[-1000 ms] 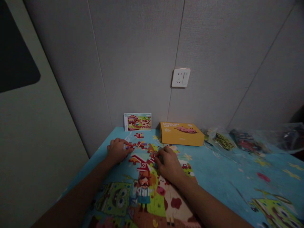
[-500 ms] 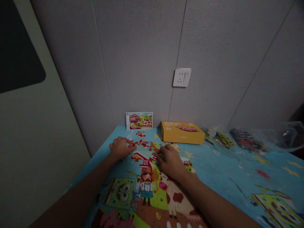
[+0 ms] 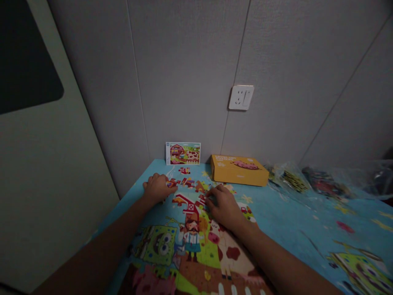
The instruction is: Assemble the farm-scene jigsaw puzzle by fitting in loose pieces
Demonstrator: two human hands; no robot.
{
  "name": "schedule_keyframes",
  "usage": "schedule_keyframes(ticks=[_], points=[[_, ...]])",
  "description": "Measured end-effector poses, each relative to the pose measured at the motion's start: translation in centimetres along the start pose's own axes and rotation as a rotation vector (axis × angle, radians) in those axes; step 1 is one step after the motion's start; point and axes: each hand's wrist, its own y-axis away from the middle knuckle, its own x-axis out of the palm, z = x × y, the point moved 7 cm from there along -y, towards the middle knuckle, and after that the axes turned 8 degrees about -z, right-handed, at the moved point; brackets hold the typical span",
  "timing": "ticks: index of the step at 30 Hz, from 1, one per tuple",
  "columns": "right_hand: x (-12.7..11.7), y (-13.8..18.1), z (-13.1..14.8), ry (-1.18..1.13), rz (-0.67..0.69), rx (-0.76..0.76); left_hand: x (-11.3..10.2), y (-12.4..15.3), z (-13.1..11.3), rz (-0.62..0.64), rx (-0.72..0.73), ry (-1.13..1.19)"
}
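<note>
Head view: blue-covered table [image 3: 285,229], joined farm puzzle [image 3: 196,262] toward six o'clock.
Our right hand [image 3: 224,207] curls; our left hand [image 3: 158,189] has thumb and forefinger apart; we cannot tell whether either grips. The loose row of pieces [image 3: 188,183], long axis nine-to-three, lies at three o'clock from our left hand, the nearer, ten from our right. One red piece [image 3: 201,200] sits at our right fingertips, nine o'clock.

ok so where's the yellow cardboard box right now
In the head view, the yellow cardboard box sits right of centre, beyond the right hand, between the rectangular farm-picture card and a clear plastic bag.
</note>
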Motion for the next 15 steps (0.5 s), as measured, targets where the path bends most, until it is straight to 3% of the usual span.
schedule_keyframes(ticks=[3,6,11,15], points=[[0.0,0.0,0.0,0.000,0.004,0.000,0.3,-0.2,0.2,0.012,-0.032,0.095],[-0.1,0.0,0.0,-0.011,0.002,-0.005,0.3,-0.3,-0.2,0.012,-0.019,0.334],[-0.1,0.0,0.0,-0.024,-0.011,-0.003,-1.3,0.2,-2.3,-0.050,0.170,0.786],[-0.1,-0.1,0.1,-0.051,-0.024,-0.001,-2.8,1.2,-3.9,-0.050,0.253,0.878]])
